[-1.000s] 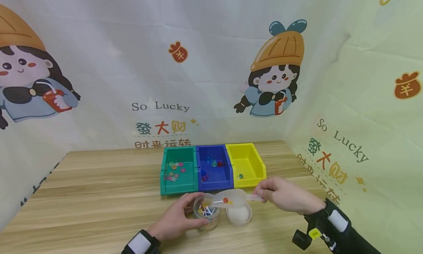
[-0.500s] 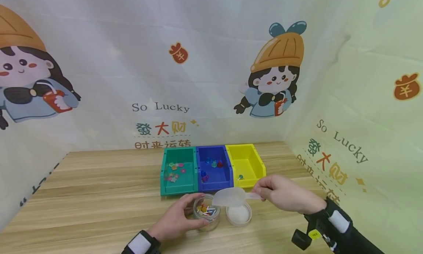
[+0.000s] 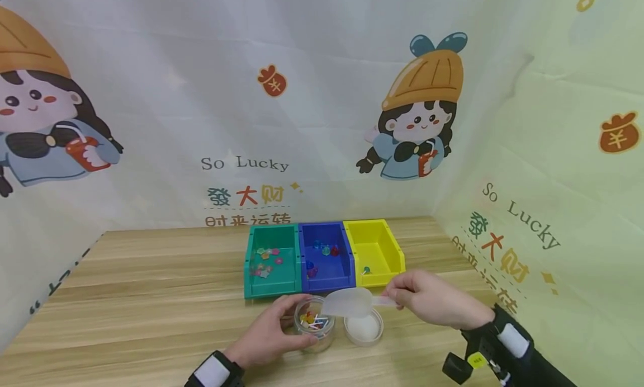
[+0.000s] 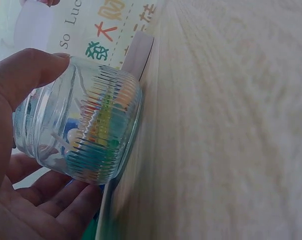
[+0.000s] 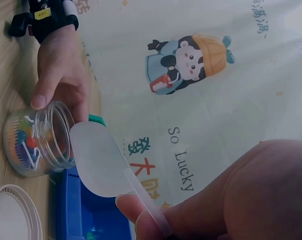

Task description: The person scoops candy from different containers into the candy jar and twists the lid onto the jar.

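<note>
Jar [image 3: 323,340]: near side of the table [image 3: 151,297], colourful bits [image 3: 308,319] inside.
Left hand [image 3: 271,332]: curled round the jar, probably so it can't slide.
Right hand [image 3: 430,300]: pinching the scoop [image 3: 347,302] by its handle, tip at the jar's right rim, likely so spills land inside imo.
Lid [image 3: 363,327]: just right, out of the way.
Bins [image 3: 329,283]: just beyond, short reach I guess.

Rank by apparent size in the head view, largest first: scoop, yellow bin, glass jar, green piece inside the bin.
1. Yellow bin
2. Glass jar and scoop: too close to rank; jar looks taller, scoop longer
3. Green piece
</note>
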`<state>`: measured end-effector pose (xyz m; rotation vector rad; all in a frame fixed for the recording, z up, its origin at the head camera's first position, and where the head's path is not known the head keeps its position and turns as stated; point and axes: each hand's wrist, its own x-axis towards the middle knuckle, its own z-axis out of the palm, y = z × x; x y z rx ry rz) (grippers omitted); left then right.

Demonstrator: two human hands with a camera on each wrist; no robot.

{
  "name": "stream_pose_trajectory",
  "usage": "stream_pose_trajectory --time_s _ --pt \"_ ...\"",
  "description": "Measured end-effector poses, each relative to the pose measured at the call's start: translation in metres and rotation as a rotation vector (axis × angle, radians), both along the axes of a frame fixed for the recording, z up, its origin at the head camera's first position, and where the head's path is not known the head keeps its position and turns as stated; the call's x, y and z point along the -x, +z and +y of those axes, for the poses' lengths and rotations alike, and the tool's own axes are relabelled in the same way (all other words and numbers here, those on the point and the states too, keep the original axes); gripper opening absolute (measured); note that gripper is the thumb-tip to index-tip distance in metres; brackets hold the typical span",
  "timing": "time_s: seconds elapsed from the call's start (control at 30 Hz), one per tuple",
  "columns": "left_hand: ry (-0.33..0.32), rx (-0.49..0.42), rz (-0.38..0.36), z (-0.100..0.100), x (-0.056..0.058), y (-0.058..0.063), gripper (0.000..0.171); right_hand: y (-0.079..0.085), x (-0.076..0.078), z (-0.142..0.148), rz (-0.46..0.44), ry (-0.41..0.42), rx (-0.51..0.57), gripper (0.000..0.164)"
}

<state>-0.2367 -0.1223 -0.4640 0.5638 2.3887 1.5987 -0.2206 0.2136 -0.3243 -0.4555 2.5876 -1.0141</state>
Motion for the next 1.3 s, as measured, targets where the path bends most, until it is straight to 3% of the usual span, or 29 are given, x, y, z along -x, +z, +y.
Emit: stream_pose_trajectory --time_s 0.57,0.93,1.3 --pt "0.027 0.049 -0.017 -0.003 -0.001 0.008 0.084 0.0 -0.001 -0.004 0.016 0.001 0.001 0.023" --pt "0.027 -0.027 0.047 -0.014 0.003 0.023 0.083 0.001 -0.001 -0.005 0.024 -0.02 0.057 0.024" --pt "0.131 -0.064 0.119 -0.028 0.01 0.041 0.071 0.005 0.002 -0.013 0.067 -0.052 0.13 0.026"
